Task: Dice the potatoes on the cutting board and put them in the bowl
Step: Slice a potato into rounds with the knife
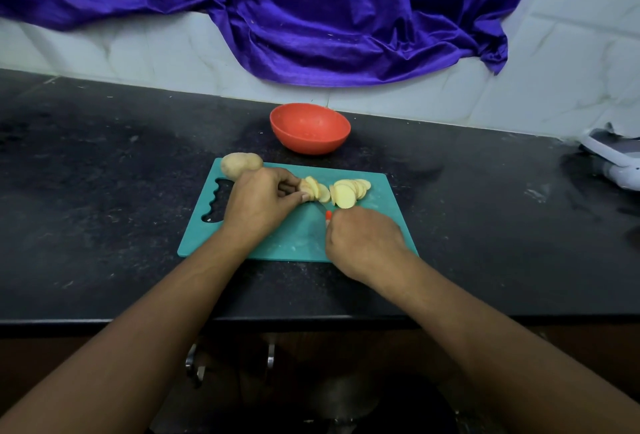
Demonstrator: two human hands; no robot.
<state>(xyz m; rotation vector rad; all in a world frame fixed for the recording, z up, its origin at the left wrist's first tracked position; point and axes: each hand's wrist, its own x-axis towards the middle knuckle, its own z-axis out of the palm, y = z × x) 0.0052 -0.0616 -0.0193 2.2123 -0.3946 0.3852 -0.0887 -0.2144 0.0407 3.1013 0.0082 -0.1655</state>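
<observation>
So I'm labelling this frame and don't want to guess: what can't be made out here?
Head view:
knife: the right hand covers its handle; only an orange bit shows, and the blade is too thin to trace.
potato end: mostly hidden by the left hand.
white object: cut off by the right edge; unidentifiable.

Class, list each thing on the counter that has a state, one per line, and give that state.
Bowl: upright, empty.
Whole potato: uncut, at the board's far left corner.
Second potato: partly sliced, held by the left hand.
Slices: fanned on the board, not diced.
Knife: gripped by the right hand, mostly hidden.
</observation>
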